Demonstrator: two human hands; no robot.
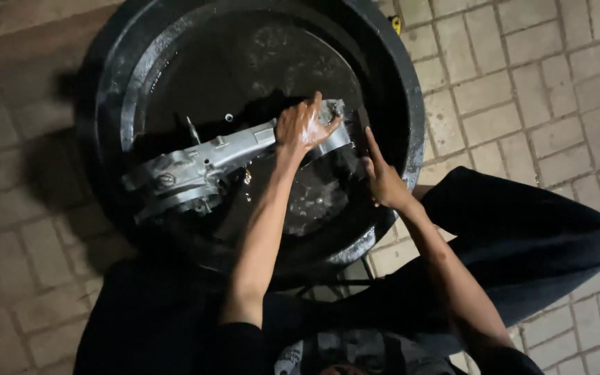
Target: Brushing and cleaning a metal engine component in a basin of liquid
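Silver engine casing [203, 167] lies across our wet black tub [411, 139], left hand [301, 128] clenched on its right end, right hand [382, 180] released at the near-right rim, paving around.

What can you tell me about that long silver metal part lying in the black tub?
The silver metal casing looks like cast aluminium, long and ribbed, with a rounded, wider end at the left and bolt holes along its edge. It lies slanted across the wet black tub, its right end higher. It glistens with water. The left hand rests on its right end; the right hand is beside that end, contact unclear.
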